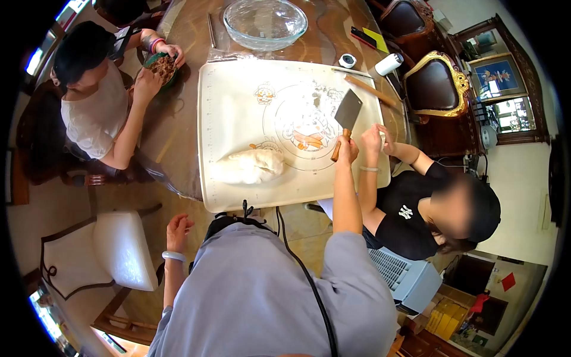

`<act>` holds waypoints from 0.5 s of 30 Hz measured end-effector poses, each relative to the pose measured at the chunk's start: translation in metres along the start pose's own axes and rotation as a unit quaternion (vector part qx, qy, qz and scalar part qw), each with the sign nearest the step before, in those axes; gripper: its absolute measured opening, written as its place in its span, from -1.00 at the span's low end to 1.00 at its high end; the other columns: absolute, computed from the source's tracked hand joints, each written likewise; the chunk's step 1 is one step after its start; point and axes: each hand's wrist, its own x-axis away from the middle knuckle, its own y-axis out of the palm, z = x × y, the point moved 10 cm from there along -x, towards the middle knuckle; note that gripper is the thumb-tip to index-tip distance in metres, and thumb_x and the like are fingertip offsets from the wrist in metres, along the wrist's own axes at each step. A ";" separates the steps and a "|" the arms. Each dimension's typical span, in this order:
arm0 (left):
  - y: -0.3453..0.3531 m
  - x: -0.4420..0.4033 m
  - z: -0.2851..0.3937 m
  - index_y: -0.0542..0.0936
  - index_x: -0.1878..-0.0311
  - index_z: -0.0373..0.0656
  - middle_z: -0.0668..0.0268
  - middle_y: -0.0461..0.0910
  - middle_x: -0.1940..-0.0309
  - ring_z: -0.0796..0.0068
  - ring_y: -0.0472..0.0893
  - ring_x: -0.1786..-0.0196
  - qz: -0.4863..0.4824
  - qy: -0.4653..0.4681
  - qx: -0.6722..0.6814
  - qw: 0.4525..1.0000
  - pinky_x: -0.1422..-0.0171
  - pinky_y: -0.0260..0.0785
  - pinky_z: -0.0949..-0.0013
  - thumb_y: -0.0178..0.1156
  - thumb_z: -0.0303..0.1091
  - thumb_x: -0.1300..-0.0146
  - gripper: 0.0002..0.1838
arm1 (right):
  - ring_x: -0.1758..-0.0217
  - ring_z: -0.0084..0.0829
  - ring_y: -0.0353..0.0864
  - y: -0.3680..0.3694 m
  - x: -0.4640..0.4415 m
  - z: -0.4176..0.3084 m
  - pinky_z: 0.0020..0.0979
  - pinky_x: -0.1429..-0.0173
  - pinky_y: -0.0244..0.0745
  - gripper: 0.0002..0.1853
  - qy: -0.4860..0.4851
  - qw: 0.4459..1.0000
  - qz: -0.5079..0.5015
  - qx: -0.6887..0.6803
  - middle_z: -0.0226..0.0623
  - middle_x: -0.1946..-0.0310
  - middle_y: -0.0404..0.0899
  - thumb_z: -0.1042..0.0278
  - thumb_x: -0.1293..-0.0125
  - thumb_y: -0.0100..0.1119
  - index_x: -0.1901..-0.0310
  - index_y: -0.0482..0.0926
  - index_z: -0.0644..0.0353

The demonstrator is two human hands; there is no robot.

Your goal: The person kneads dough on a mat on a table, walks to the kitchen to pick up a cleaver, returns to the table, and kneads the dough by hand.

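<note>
My right hand (347, 149) is wrapped round the wooden handle of a cleaver (348, 109), whose broad blade points up over the right part of a pale printed mat (238, 128). A large lump of white dough (253, 166) lies at the near left of the mat, away from the cleaver. Beside my body, off the table, my left hand (179, 228) hangs with loosely bent fingers and nothing in it. A wooden rolling pin (373, 91) lies across the mat's far right corner.
A person at the left holds a green bowl of brown filling (162, 68). Close to my right hand are the hands of a person in black (378, 140). Beyond the mat stand a glass bowl (265, 25), a white cylinder (389, 64) and a small round white item (347, 60).
</note>
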 end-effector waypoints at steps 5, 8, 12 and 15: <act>0.022 0.002 0.023 0.55 -0.05 -0.22 0.31 0.66 0.29 0.54 0.63 0.20 -0.010 0.014 -0.031 0.999 0.10 0.40 0.48 0.01 -0.25 -0.40 -0.69 | 0.28 -0.18 0.66 -0.016 -0.024 0.005 -0.24 0.10 0.52 -0.54 -0.006 0.989 0.139 0.050 -0.11 0.35 0.68 0.13 0.12 0.28 0.25 0.64 0.38; 0.026 0.001 0.015 0.55 -0.05 -0.20 0.31 0.66 0.29 0.55 0.64 0.22 0.002 0.011 -0.021 1.000 0.11 0.41 0.49 0.01 -0.26 -0.39 -0.70 | 0.23 -0.08 0.65 -0.010 -0.045 -0.001 -0.17 0.04 0.52 -0.53 0.021 0.984 0.147 0.094 -0.05 0.31 0.65 0.08 0.07 0.27 0.24 0.62 0.34; 0.033 0.009 0.005 0.55 -0.05 -0.19 0.32 0.66 0.30 0.58 0.62 0.26 0.025 -0.004 -0.021 0.999 0.16 0.40 0.51 0.03 -0.26 -0.38 -0.71 | 0.14 -0.05 0.62 -0.011 -0.065 -0.022 -0.15 0.02 0.52 -0.54 -0.002 0.946 0.184 0.266 -0.05 0.22 0.60 0.12 -0.01 0.29 0.09 0.56 0.25; 0.038 0.009 -0.007 0.56 -0.03 -0.18 0.33 0.65 0.31 0.60 0.59 0.29 0.025 -0.016 -0.027 0.999 0.19 0.38 0.53 0.05 -0.25 -0.37 -0.71 | 0.12 -0.06 0.61 -0.016 -0.072 -0.030 -0.10 0.00 0.49 -0.59 -0.025 0.921 0.231 0.311 -0.06 0.16 0.57 0.25 -0.10 0.26 0.00 0.50 0.17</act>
